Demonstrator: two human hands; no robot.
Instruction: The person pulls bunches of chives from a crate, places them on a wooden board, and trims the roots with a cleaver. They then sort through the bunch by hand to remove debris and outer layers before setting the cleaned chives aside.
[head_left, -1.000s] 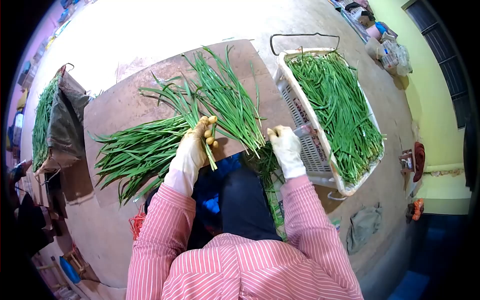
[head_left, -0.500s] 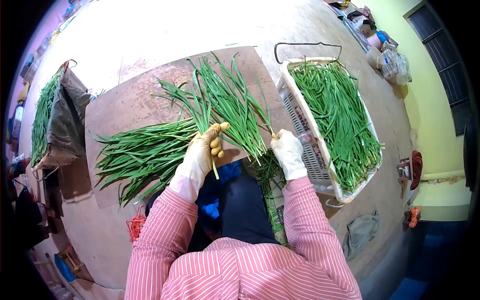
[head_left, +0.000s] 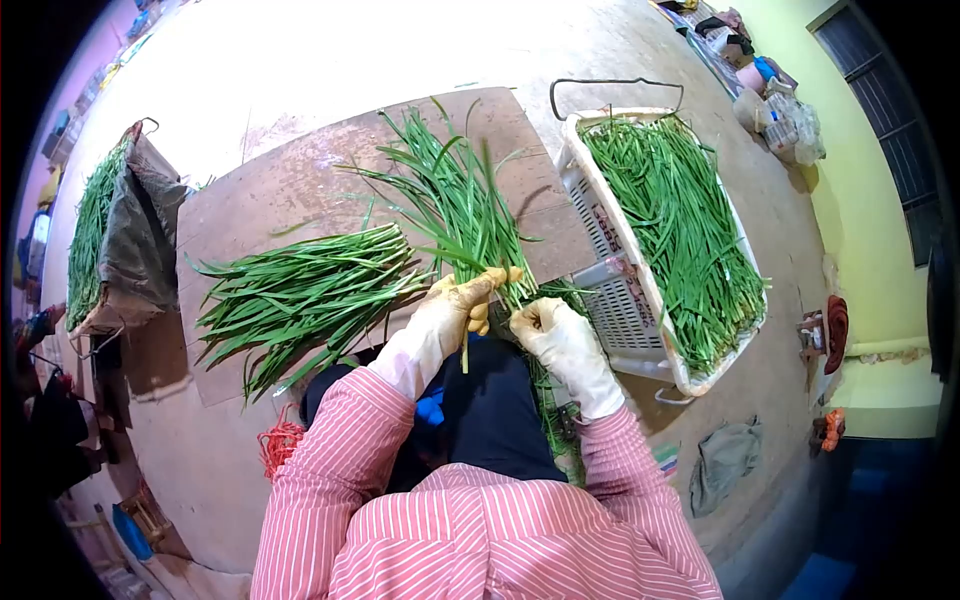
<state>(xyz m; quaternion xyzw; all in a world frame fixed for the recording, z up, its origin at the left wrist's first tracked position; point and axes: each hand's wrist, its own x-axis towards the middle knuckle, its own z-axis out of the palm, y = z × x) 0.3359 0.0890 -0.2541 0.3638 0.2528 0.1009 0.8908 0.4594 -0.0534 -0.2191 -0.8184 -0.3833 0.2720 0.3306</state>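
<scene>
My left hand [head_left: 455, 318], in a cream glove with yellowed fingers, is closed around a few green chive stalks [head_left: 464, 352], whose cut ends hang below the fist. Just beyond it, a loose pile of chives [head_left: 455, 195] lies on the brown board [head_left: 300, 205], stem ends toward me. My right hand [head_left: 565, 345], gloved too, is pinched near those stem ends; what its fingers hold, if anything, is hidden. To the left, a neater bundle of chives [head_left: 310, 290] rests on the board, stems pointing right.
A white plastic crate [head_left: 615, 300] full of chives stands at the right, its wire handle raised. Another chive-filled container [head_left: 140, 230], draped in dark cloth, stands at far left. Red string [head_left: 280, 440] lies by my left sleeve, trimmings [head_left: 555, 420] below my right hand.
My left hand has moved right and down with its chives, away from the left bundle. My right hand has come lower and slightly inward; the stalk it was pinching no longer shows clearly.
</scene>
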